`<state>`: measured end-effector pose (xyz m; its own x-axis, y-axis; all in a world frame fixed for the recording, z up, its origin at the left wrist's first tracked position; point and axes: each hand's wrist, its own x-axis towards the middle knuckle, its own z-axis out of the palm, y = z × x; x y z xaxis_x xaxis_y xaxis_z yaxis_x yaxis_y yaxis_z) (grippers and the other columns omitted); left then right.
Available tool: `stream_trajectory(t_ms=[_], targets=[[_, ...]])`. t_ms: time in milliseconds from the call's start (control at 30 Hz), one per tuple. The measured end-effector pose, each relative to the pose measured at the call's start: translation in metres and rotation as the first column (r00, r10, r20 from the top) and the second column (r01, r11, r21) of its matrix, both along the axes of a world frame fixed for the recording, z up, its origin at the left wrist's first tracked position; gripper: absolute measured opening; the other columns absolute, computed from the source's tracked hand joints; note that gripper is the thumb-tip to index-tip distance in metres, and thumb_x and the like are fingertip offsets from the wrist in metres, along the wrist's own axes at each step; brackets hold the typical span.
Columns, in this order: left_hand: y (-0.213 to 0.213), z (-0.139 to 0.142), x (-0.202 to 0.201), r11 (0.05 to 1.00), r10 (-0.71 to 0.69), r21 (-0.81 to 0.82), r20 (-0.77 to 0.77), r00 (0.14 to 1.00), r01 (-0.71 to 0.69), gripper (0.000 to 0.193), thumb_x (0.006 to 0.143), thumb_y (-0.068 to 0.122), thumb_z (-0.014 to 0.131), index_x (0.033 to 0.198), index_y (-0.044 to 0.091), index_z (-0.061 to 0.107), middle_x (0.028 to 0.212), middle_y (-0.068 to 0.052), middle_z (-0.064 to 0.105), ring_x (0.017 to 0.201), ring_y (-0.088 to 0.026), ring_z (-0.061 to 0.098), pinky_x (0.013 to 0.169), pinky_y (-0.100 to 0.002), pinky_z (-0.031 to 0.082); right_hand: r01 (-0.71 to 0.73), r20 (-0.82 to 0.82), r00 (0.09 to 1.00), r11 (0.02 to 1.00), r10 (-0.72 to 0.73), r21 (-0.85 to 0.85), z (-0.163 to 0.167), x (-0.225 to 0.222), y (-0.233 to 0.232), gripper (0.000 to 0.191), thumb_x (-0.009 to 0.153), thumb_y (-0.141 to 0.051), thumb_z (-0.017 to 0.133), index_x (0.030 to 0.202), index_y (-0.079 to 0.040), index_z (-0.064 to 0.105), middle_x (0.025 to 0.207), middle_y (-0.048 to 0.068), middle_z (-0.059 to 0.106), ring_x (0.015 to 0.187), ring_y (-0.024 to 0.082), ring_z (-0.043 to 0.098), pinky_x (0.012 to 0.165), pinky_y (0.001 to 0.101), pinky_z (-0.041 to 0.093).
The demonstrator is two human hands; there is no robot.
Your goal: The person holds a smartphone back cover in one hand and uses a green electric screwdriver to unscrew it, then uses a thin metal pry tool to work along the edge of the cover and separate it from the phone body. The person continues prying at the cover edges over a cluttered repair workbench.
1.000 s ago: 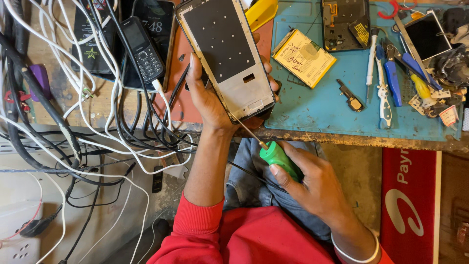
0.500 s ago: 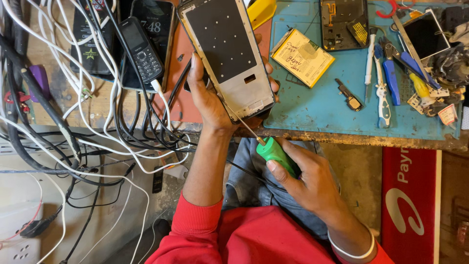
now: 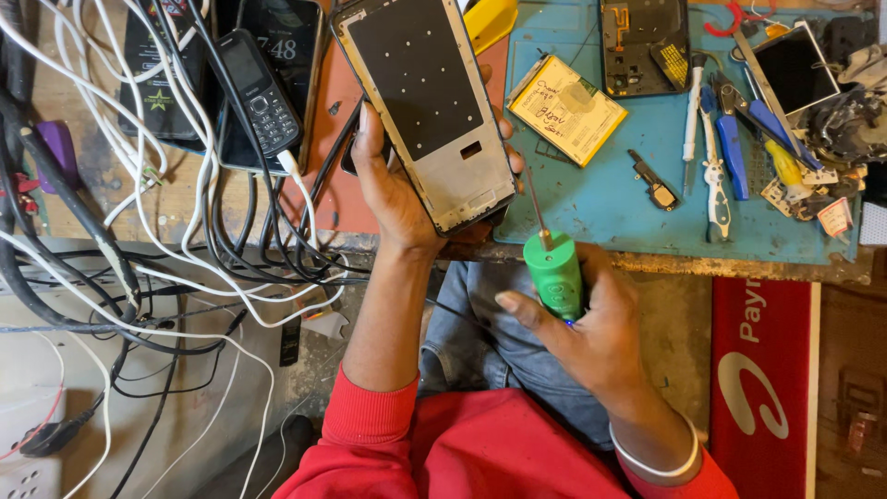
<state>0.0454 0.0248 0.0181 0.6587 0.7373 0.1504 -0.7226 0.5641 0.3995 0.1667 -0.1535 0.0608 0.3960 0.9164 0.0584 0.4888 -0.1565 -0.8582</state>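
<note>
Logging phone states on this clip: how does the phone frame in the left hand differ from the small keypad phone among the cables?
The phone frame is large, stripped, held tilted by the left hand. The keypad phone is small, intact, lying among cables. Both are dark.

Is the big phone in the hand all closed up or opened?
Opened. The phone in the left hand shows a bare metal plate with holes and a silver frame, no cover. The right hand holds a green screwdriver.
</note>
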Motion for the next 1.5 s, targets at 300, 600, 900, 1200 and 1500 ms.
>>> stream_trajectory(t_ms=[300, 600, 900, 1200, 1500], targets=[[-0.012, 0.011, 0.003, 0.998, 0.055, 0.036, -0.074, 0.996, -0.053, 0.096, 0.1, 0.076, 0.036, 0.155, -0.002, 0.041, 0.117, -0.025, 0.065, 0.095, -0.035, 0.068, 0.086, -0.044, 0.059, -0.022, 0.07, 0.998, 0.937, -0.002, 0.348, 0.027, -0.032, 0.046, 0.042, 0.089, -0.013, 0.088, 0.118, -0.004, 0.06, 0.101, 0.01, 0.074, 0.089, 0.02, 0.076, 0.08, 0.0314, 0.059], [-0.013, 0.015, 0.005, 0.991, 0.113, 0.085, -0.081, 0.99, -0.106, 0.09, 0.102, 0.072, 0.036, 0.152, -0.003, 0.044, 0.118, -0.024, 0.065, 0.098, -0.033, 0.068, 0.088, -0.044, 0.059, -0.074, 0.03, 0.997, 0.919, 0.068, 0.387, 0.032, -0.034, 0.057, 0.035, 0.092, -0.006, 0.082, 0.119, -0.006, 0.06, 0.104, 0.01, 0.075, 0.094, 0.019, 0.078, 0.085, 0.0302, 0.06], [-0.012, 0.009, 0.004, 0.965, 0.246, 0.148, -0.223, 0.943, -0.216, 0.081, 0.107, 0.065, 0.034, 0.144, -0.005, 0.051, 0.12, -0.021, 0.067, 0.105, -0.029, 0.068, 0.096, -0.041, 0.057, -0.02, -0.04, 0.998, 0.898, 0.041, 0.44, 0.042, -0.031, 0.059, 0.027, 0.101, -0.005, 0.078, 0.118, -0.005, 0.058, 0.102, 0.005, 0.076, 0.087, 0.012, 0.076, 0.082, 0.026, 0.06], [-0.009, 0.017, 0.001, 0.997, 0.062, 0.053, -0.101, 0.993, -0.057, 0.093, 0.098, 0.075, 0.035, 0.152, 0.001, 0.048, 0.115, -0.02, 0.068, 0.095, -0.035, 0.07, 0.084, -0.045, 0.059, 0.24, -0.376, 0.925, 0.856, -0.059, 0.457, 0.045, -0.007, 0.042, 0.029, 0.1, 0.002, 0.077, 0.115, -0.005, 0.053, 0.107, 0.008, 0.072, 0.086, 0.008, 0.066, 0.073, 0.0232, 0.054], [-0.01, 0.016, -0.004, 0.993, 0.111, 0.07, -0.188, 0.976, -0.099, 0.095, 0.099, 0.076, 0.034, 0.155, 0.0, 0.047, 0.112, -0.023, 0.066, 0.092, -0.033, 0.069, 0.086, -0.045, 0.06, 0.047, -0.238, 0.97, 0.932, 0.044, 0.361, 0.035, -0.022, 0.042, 0.04, 0.091, -0.004, 0.083, 0.118, -0.004, 0.055, 0.119, 0.008, 0.074, 0.094, 0.012, 0.069, 0.086, 0.0269, 0.057]])
